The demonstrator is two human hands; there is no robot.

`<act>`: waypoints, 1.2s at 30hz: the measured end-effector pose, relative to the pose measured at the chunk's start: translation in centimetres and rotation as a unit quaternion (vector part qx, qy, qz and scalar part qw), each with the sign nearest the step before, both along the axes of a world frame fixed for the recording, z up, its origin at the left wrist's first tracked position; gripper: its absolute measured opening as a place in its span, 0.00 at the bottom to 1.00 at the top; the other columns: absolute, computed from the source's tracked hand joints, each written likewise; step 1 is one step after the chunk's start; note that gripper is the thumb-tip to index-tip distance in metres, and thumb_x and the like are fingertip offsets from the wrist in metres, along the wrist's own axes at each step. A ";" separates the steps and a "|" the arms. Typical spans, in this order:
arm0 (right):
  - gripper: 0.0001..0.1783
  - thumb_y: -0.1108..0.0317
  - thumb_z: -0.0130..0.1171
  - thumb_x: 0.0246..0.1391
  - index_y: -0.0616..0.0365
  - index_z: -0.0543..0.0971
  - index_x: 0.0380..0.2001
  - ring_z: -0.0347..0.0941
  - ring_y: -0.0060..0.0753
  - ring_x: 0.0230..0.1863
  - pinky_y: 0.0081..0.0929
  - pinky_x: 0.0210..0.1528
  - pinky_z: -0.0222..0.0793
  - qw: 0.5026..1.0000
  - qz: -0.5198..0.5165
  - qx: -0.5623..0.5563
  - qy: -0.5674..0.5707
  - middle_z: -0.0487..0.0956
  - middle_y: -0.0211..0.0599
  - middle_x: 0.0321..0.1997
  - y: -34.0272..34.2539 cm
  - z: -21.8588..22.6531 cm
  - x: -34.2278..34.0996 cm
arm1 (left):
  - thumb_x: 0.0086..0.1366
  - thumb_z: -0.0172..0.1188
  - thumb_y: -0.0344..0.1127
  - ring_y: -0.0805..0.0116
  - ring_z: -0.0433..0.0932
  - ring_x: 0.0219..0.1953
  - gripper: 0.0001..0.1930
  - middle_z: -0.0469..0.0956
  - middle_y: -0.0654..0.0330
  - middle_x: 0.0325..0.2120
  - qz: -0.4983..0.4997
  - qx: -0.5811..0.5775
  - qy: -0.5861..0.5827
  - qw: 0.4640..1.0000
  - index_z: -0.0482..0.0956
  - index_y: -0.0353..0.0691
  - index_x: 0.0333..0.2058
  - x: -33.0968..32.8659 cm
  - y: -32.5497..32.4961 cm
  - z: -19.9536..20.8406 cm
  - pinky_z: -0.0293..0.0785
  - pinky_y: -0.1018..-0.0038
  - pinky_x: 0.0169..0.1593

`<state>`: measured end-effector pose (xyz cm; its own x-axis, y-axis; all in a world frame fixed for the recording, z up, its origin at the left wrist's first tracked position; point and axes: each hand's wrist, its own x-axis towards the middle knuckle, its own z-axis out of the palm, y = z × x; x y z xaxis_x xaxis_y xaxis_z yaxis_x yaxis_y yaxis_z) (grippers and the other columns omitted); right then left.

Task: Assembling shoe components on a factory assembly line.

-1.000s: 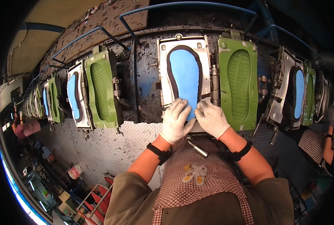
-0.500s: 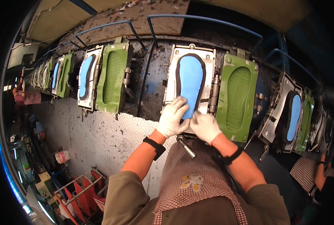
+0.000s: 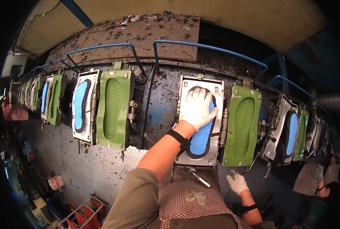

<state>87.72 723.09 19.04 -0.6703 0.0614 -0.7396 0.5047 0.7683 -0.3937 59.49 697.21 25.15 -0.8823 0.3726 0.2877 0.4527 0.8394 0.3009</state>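
My left hand (image 3: 198,108), in a white glove, lies palm down with its fingers stretched over the toe end of a blue insole-shaped sheet (image 3: 200,141). The sheet sits inside a black rim in a metal mould half (image 3: 206,83); the hand hides its upper part. Hinged on the right is a green mould half (image 3: 241,128) with a tread-patterned sole cavity. Below that half's lower edge, my gloved right hand (image 3: 237,182) is held low, away from the mould, its fingers loosely apart with nothing visible in them. A metal handle (image 3: 200,178) juts from the mould's near edge.
More open moulds with blue sheets stand left (image 3: 81,105) and right (image 3: 291,133). Blue rails (image 3: 212,49) run behind, before a board (image 3: 120,38) strewn with black scraps. A red-panelled rack (image 3: 86,213) stands lower left. Another person's gloved hand (image 3: 318,173) shows far right.
My left hand has moved up from the heel end to the toe end of the blue sheet. My right hand has left the sheet and dropped down to the right. The view has tilted upward.
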 end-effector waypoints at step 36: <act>0.22 0.52 0.55 0.54 0.59 0.74 0.42 0.78 0.51 0.44 0.45 0.45 0.73 0.854 -0.079 0.312 0.410 0.78 0.52 0.46 26.9 2.2 -11.6 | 0.49 0.67 0.35 0.44 0.71 0.55 0.27 0.74 0.47 0.51 -0.294 0.083 0.000 0.952 0.75 0.37 0.49 12.1 14.0 1.4 0.66 0.55 0.58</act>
